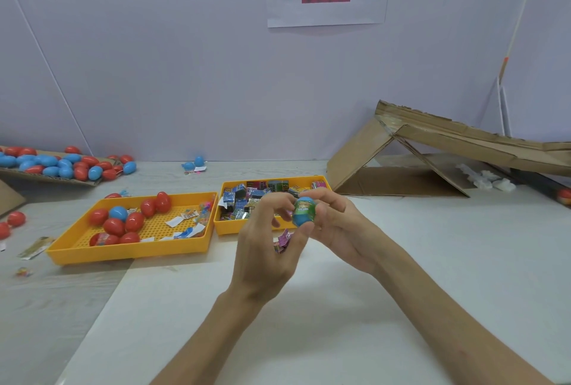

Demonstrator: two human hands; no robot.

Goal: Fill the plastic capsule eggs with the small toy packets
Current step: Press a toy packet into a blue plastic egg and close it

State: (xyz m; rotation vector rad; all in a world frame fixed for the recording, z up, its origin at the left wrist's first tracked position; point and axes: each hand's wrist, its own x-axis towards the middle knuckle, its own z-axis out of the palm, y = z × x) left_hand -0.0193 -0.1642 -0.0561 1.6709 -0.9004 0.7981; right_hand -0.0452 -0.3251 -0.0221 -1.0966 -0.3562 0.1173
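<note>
A blue capsule egg [303, 212] with a green printed band round its middle is held upright above the table. My right hand [336, 227] grips it from the right with curled fingers. My left hand [268, 242] pinches it from the left, thumb under its lower end. Under the hands a pink toy packet [283, 239] lies on the table. The right yellow tray [247, 228] holds several small packets [247, 196]. The left yellow tray [129, 253] holds several red eggs [114, 226] and one blue egg [118, 212].
A flat cardboard sheet at far left carries a heap of red and blue eggs [58, 165]. A propped cardboard ramp [432, 153] stands at right. Loose eggs [15, 219] and scraps lie at the left table edge. A white mat [340, 323] covers the near table.
</note>
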